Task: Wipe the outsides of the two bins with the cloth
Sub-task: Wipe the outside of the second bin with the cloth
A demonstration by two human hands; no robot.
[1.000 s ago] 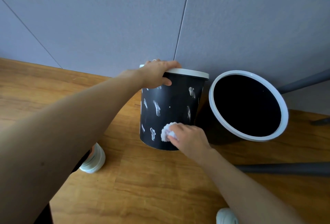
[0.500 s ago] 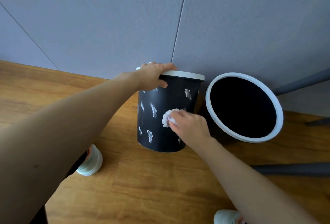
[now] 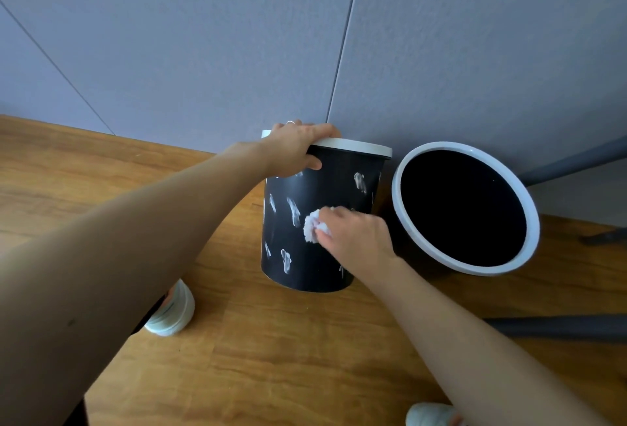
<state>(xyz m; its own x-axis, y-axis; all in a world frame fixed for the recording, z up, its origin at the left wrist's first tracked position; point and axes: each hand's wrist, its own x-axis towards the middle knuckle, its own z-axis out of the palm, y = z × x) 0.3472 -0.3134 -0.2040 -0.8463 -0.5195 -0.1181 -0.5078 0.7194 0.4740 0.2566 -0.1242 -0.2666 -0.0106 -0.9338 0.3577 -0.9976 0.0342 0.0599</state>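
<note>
Two shoes sit nearest on the wooden floor (image 3: pixel 271 357), a pale one (image 3: pixel 171 315) under the left forearm and another (image 3: pixel 431 415) at the bottom edge. Further out, the right hand (image 3: pixel 356 239) presses a crumpled white cloth (image 3: pixel 314 224) against the side of the left bin (image 3: pixel 315 222); its fingers (image 3: pixel 324 234) are curled and pinch the wad, likely so it stays bunched while rubbing. That bin is black with a white rim and stands upright on the floor, with several white smears (image 3: pixel 293 211) left on its wall, so the job looks only partly done. Above, the left hand (image 3: pixel 295 150) grips the rim, fingers over the top and thumb on the outside, seemingly to steady the bin against the rubbing. The right bin (image 3: pixel 407 215) stands just beside it, untouched, its opening facing the camera. Behind both rises a grey wall (image 3: pixel 203 35).
</note>
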